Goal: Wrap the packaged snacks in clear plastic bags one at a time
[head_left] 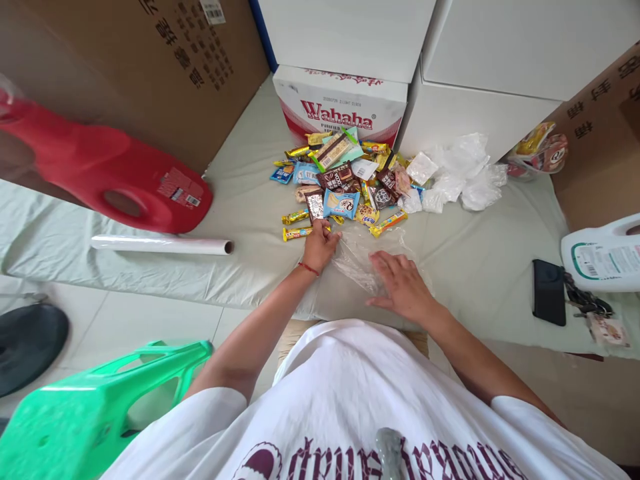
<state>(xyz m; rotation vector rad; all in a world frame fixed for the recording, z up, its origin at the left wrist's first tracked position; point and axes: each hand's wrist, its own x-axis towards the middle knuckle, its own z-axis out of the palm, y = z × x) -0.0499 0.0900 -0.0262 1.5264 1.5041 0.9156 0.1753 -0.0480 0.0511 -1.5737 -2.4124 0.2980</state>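
Nearest, the right hand [403,283] lies flat with fingers spread open on a clear plastic bag [367,257], pinning it to the pale sheet-covered bench [250,200]. Just left, the left hand [320,245] curls its fingers at the bag's left edge, touching a yellow snack bar [299,233]; whether it grips the bar or the bag I cannot tell. The film is thin and slack, so its mouth could collapse or slide under the palm. Beyond lies a loose heap of wrapped snacks [345,180]; a careless reach could scatter them. Farther still stands a Wahaha carton [340,107].
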